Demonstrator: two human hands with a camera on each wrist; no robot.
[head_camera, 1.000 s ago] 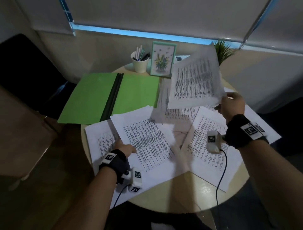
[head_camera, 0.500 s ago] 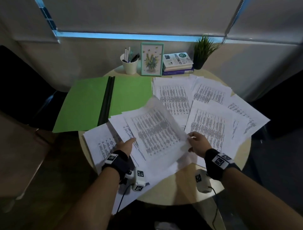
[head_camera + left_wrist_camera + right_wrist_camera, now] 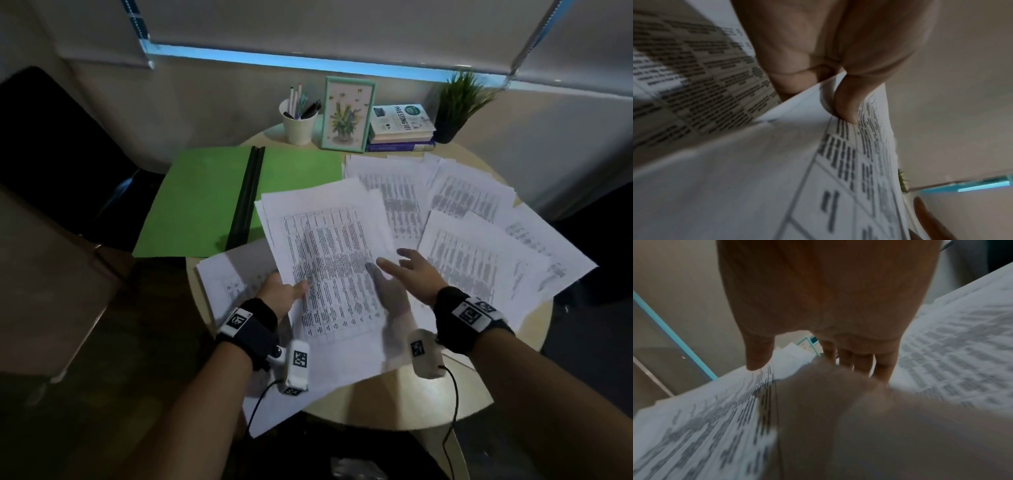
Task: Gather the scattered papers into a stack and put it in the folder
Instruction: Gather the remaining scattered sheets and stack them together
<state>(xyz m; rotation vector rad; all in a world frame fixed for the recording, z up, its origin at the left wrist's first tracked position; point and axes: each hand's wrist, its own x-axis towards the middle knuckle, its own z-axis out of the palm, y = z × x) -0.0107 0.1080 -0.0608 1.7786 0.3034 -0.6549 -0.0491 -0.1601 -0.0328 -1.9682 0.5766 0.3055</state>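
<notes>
Two sheets now overlap right of the green folder (image 3: 205, 202): left hand (image 3: 281, 294) pinches them, right hand (image 3: 411, 274) has let go, fingers spread.

The left hand (image 3: 838, 53) pinches printed sheets (image 3: 760, 170), its thumb (image 3: 846, 104) on top.

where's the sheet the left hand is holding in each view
Head: the held sheet lies centre, its left edge pinched by the left hand.
Left wrist: the sheet fills the lower left, thumb on top.
Right wrist: the sheet is at lower left, below the open right hand.
Shared landmark: the picture frame, also.
</notes>
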